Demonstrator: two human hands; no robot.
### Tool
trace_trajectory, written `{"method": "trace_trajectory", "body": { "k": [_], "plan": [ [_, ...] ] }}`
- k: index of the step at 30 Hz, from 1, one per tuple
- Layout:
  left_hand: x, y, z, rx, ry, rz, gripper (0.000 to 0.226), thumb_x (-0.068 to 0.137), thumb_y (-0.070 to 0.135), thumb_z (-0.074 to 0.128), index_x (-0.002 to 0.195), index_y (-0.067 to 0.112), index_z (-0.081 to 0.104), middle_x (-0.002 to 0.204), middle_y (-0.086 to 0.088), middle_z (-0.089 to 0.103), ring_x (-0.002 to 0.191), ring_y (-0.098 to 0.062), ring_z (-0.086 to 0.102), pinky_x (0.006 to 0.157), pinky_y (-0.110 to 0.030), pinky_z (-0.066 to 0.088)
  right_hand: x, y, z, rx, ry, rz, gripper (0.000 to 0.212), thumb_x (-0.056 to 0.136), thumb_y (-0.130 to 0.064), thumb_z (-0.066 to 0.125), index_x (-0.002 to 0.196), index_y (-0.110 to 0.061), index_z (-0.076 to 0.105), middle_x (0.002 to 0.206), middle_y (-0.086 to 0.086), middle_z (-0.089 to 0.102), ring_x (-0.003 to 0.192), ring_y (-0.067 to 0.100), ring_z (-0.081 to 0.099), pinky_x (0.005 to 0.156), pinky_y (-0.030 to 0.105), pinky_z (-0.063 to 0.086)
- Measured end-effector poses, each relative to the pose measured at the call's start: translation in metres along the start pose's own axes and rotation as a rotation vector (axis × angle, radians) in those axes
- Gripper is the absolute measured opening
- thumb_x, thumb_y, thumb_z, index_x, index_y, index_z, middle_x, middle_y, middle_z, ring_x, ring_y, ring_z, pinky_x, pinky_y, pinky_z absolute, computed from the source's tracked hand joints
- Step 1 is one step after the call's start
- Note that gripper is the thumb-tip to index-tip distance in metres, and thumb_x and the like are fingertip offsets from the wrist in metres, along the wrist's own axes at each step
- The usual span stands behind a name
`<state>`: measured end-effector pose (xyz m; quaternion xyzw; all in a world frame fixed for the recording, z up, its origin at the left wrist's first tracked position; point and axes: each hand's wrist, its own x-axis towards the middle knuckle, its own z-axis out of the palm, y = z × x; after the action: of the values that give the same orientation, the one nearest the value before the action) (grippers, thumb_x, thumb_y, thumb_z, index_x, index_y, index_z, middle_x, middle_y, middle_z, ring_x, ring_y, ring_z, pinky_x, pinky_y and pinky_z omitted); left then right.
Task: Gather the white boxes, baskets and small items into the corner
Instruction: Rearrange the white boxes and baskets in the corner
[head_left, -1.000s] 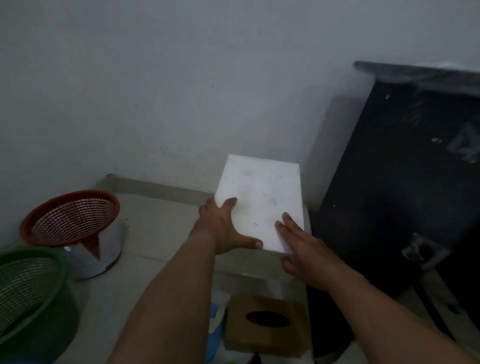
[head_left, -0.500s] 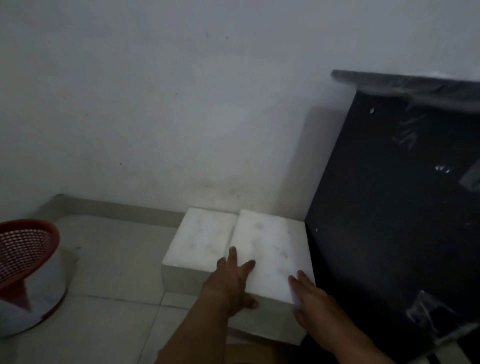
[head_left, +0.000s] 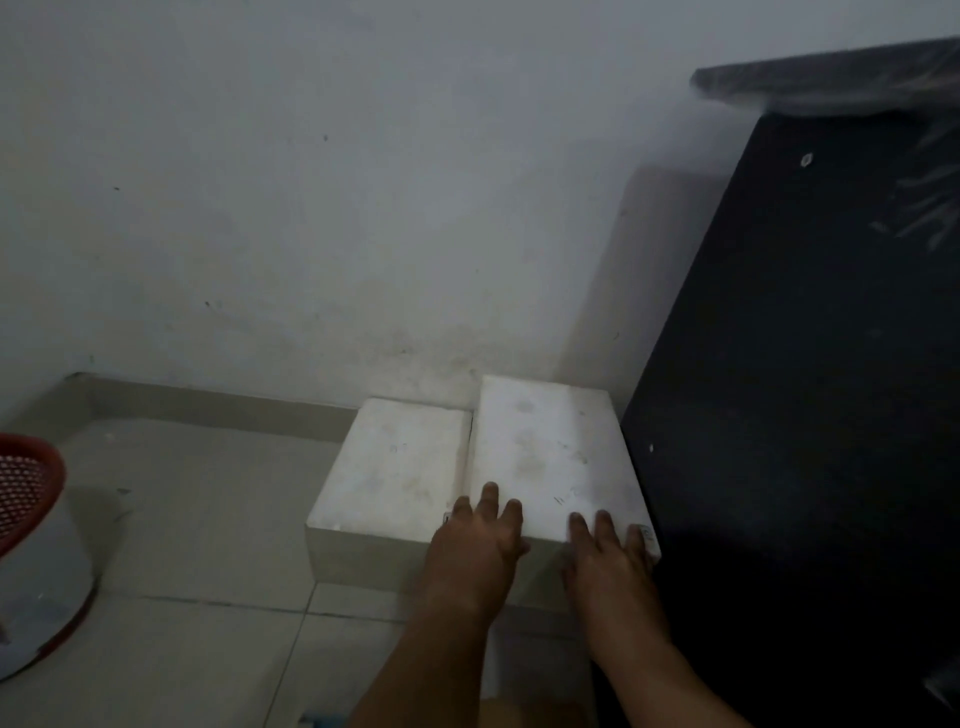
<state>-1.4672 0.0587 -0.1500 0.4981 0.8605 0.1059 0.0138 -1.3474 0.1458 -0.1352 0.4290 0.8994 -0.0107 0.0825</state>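
Note:
Two white boxes stand side by side on the floor against the wall. The taller right box (head_left: 550, 452) touches the black cabinet (head_left: 810, 415). The lower left box (head_left: 400, 462) sits flush beside it. My left hand (head_left: 480, 540) rests on the right box's near left corner, fingers spread over its top edge. My right hand (head_left: 608, 556) presses the same box's near right edge, fingers flat on top. Both hands lie against the box without lifting it. A red mesh basket (head_left: 26, 483) sits on a white bucket at the far left.
The grey wall (head_left: 363, 208) and its skirting close the back. The black cabinet blocks the right side. Tiled floor (head_left: 197, 519) lies between the boxes and the white bucket (head_left: 41, 597). A brown object shows at the bottom edge between my arms.
The right white box came down from the air and was pushed back beside the left box, against the wall and cabinet. My view has dropped and moved closer.

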Motion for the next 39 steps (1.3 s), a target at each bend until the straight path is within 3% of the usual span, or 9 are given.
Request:
{"method": "trace_trajectory", "body": {
  "k": [15,19,22,24,27,30,34,37,39],
  "plan": [
    [0.079,-0.022,0.004,0.077,-0.088,0.055,0.055,0.102,0.039,0.040,0.150,0.018,0.022,0.159,-0.015,0.019,0.137,-0.046,0.032,0.095,-0.051,0.047,0.081,-0.019,-0.012,0.029,-0.085,0.083,0.062,0.104,-0.037,0.032,0.156,-0.023,0.001,0.163,0.013,-0.003,0.145,0.050,-0.002,0.118,0.058,0.011],
    [0.081,-0.030,-0.004,0.051,-0.170,0.067,0.058,0.104,0.035,0.036,0.154,0.022,0.010,0.163,-0.007,0.005,0.146,-0.040,0.015,0.112,-0.055,0.030,0.077,-0.013,-0.024,0.056,-0.149,0.075,0.061,0.104,-0.038,0.029,0.155,-0.025,-0.001,0.164,0.009,-0.007,0.146,0.046,-0.004,0.119,0.058,0.009],
    [0.057,-0.045,-0.010,0.085,-0.158,0.098,0.071,0.101,0.045,0.035,0.154,0.022,-0.006,0.163,-0.005,-0.009,0.149,-0.035,-0.004,0.116,-0.060,0.010,0.056,-0.011,-0.027,-0.008,-0.016,0.014,0.062,0.100,-0.045,0.034,0.154,-0.025,0.012,0.163,0.010,0.007,0.147,0.037,0.009,0.116,0.060,0.009],
    [0.027,-0.057,-0.008,0.140,-0.057,0.129,0.079,0.096,0.056,0.037,0.154,0.020,-0.004,0.163,-0.008,-0.003,0.149,-0.034,0.002,0.116,-0.057,0.013,0.030,-0.012,-0.016,-0.044,0.189,-0.137,0.056,0.095,-0.042,0.045,0.146,-0.021,0.036,0.155,0.013,0.030,0.142,0.035,0.027,0.113,0.061,0.014],
    [-0.018,-0.076,-0.002,0.226,0.000,0.216,0.078,0.093,0.063,0.036,0.154,0.019,0.013,0.159,-0.013,0.022,0.141,-0.034,0.025,0.107,-0.049,0.029,-0.008,-0.014,0.014,0.047,0.416,-0.384,0.036,0.083,-0.029,0.063,0.112,-0.009,0.068,0.120,0.017,0.063,0.111,0.038,0.058,0.101,0.056,0.039],
    [-0.056,-0.083,0.012,0.227,-0.218,0.314,0.075,0.091,0.067,0.038,0.148,0.019,0.031,0.148,-0.012,0.040,0.128,-0.032,0.041,0.099,-0.044,0.041,-0.039,-0.015,0.043,0.149,0.138,-0.398,0.038,0.088,-0.034,0.063,0.120,-0.015,0.067,0.121,0.011,0.064,0.113,0.033,0.057,0.094,0.040,0.048],
    [-0.090,-0.071,0.040,0.289,-0.601,0.386,0.081,0.080,0.067,0.057,0.145,0.024,0.036,0.139,-0.008,0.048,0.117,-0.030,0.051,0.088,-0.043,0.049,-0.066,-0.013,0.078,0.114,-0.326,-0.372,0.051,0.088,-0.049,0.059,0.136,-0.031,0.051,0.131,0.004,0.054,0.119,0.029,0.050,0.091,0.038,0.048],
    [-0.113,-0.061,0.069,0.353,-0.649,0.423,0.089,0.071,0.065,0.067,0.142,0.023,0.033,0.138,-0.009,0.045,0.114,-0.032,0.051,0.078,-0.041,0.047,-0.084,-0.012,0.100,0.098,-0.444,-0.363,0.061,0.084,-0.048,0.065,0.140,-0.032,0.047,0.134,0.006,0.050,0.121,0.030,0.047,0.093,0.037,0.046],
    [-0.126,-0.059,0.090,0.356,-0.643,0.390,0.106,0.066,0.066,0.072,0.146,0.020,0.022,0.149,-0.015,0.030,0.125,-0.040,0.042,0.086,-0.047,0.047,-0.097,-0.011,0.116,0.101,-0.467,-0.356,0.070,0.083,-0.042,0.068,0.145,-0.033,0.038,0.142,0.007,0.042,0.127,0.035,0.040,0.100,0.042,0.044]
  ]
}}
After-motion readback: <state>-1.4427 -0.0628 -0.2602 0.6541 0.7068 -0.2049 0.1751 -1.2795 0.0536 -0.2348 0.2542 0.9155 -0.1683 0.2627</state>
